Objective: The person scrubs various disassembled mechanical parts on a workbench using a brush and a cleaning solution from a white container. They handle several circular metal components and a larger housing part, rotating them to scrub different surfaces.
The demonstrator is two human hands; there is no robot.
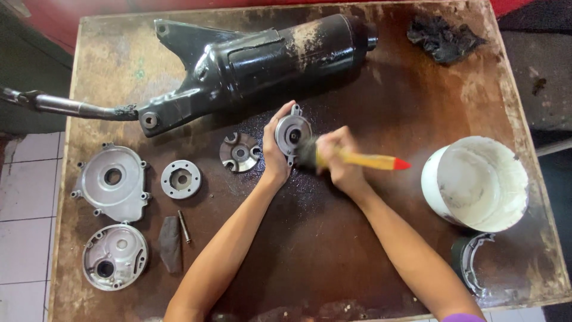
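At frame centre, the left hand clamps a round grey metal engine part; the right hand grips a yellow-handled, red-tipped paintbrush, its bristles blurred against the part.

A stained brown wooden table carries a black exhaust muffler, 2 grey engine covers, a white bucket and a black rag.
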